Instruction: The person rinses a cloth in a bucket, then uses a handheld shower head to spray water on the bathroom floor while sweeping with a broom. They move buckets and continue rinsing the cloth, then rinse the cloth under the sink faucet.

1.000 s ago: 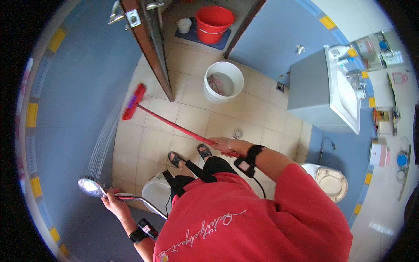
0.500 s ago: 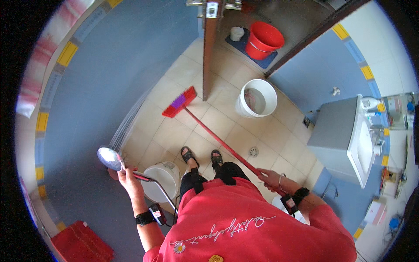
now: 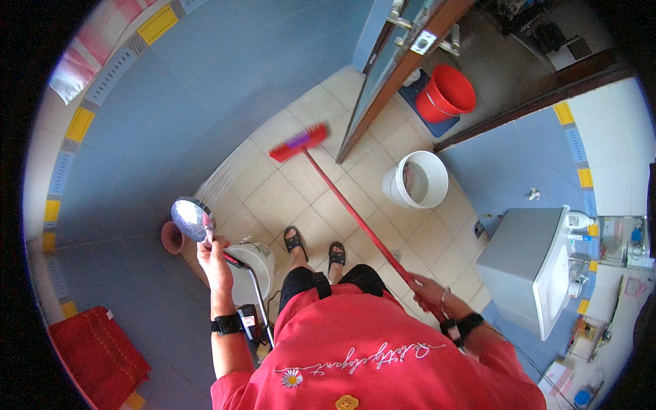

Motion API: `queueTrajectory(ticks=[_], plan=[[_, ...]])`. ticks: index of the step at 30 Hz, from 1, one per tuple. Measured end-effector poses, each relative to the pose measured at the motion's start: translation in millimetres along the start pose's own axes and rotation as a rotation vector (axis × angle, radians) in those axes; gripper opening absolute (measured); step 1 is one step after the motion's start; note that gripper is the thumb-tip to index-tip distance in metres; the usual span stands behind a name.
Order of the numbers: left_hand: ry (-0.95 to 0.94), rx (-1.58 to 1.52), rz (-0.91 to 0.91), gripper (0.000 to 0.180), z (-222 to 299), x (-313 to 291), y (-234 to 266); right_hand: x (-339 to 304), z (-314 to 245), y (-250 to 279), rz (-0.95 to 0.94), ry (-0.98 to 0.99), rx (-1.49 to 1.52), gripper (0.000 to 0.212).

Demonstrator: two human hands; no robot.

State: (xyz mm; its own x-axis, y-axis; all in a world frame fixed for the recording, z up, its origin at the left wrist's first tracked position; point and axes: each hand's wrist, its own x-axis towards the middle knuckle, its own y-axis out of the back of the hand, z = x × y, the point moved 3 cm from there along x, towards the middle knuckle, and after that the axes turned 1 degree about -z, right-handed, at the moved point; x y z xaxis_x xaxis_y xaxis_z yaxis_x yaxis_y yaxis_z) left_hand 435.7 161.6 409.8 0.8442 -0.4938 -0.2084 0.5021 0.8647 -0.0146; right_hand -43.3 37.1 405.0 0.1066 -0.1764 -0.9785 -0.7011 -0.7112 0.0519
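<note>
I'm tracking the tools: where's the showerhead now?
In the head view, the showerhead is left of centre, in the left hand, left of the nearer white bucket.

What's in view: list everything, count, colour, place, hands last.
Shower head: 1, silver, left of centre
Broom: 1, red and purple, centre
Door: 1, brown, top
White buckets: 2, white, right and left of centre
Red bucket: 1, red, upper right
Mat: 1, blue, under red bucket
Vanity: 1, grey and white, right
Cloth: 1, red, lower left
Sandals: 2, dark, below centre
Small items: count unclear, mixed, lower right
Left hand: 1, bare, holding shower head
Right hand: 1, bare, holding broom
</note>
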Motion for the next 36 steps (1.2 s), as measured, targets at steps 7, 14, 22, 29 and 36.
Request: queueTrajectory(ticks=[7, 14, 22, 29, 36], plan=[[-0.007, -0.088, -0.074, 0.003, 7.2, 0.1, -7.6, 24.5, -6.1, -13.2, 0.037, 0.086, 0.052, 0.048], [0.055, -0.083, -0.131, 0.006, -1.4, 3.5, -1.2, 13.6, -6.5, -23.7, 0.053, 0.086, 0.061, 0.053], [0.022, -0.083, -0.052, 0.002, 6.7, 3.8, -4.1, 3.4, 3.9, -18.7, 0.022, -0.003, 0.093, 0.046], [-0.006, -0.07, -0.059, 0.003, 1.1, 5.0, -2.4, 92.7, -86.2, -13.4, 0.018, 0.255, -0.01, 0.045], [0.007, -0.02, -0.039, 0.006, -3.0, 5.3, 3.6, 5.5, -39.2, -7.8, 0.011, 0.093, 0.008, 0.042]])
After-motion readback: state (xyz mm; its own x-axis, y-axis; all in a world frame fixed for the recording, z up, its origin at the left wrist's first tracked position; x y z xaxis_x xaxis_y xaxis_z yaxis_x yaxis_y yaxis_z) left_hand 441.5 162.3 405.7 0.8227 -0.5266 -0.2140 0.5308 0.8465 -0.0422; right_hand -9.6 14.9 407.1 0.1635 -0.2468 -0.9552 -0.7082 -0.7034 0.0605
